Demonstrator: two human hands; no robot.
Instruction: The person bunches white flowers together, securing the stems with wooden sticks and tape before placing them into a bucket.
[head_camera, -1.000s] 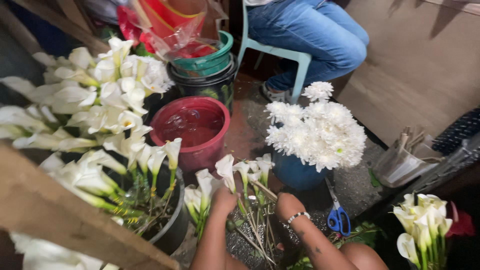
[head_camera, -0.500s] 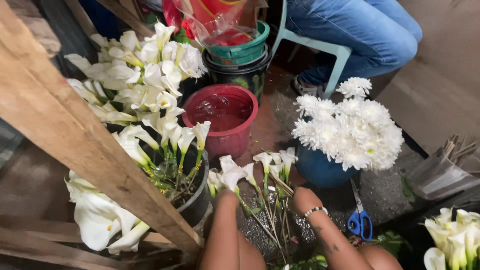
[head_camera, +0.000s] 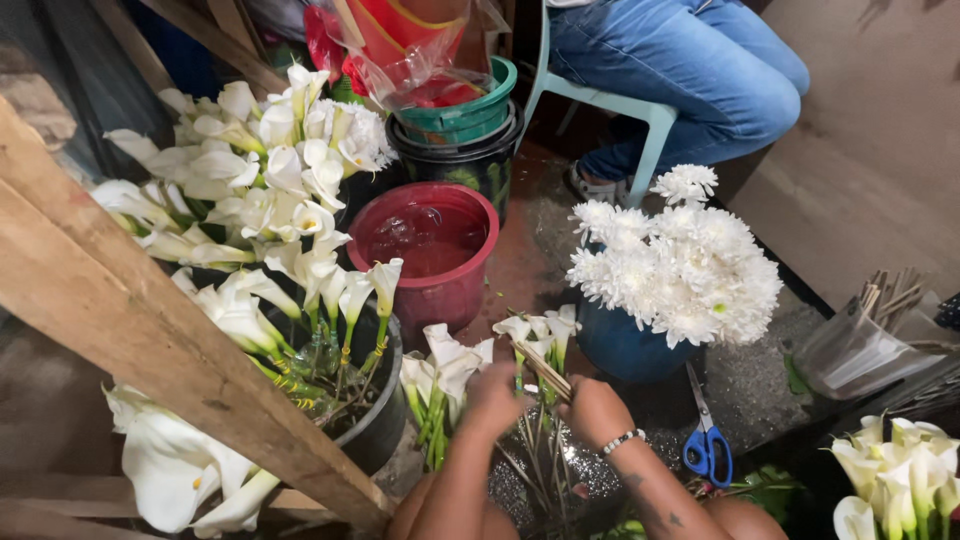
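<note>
Two hands, the left hand (head_camera: 497, 397) and right hand (head_camera: 592, 408), one pair of blue-handled scissors (head_camera: 707, 445), one red bucket (head_camera: 432, 255), one blue pot (head_camera: 622, 347) of white chrysanthemums, two stacked buckets: one green bucket (head_camera: 462, 115), one black bucket (head_camera: 470, 160)

We are seeing a glossy red plastic bucket (head_camera: 428, 255), a rough bare wooden beam (head_camera: 150, 330), blue plastic-handled scissors (head_camera: 706, 440) with metal blades, a crinkled clear plastic bag (head_camera: 420, 60), and waxy white calla lilies (head_camera: 450, 365).
</note>
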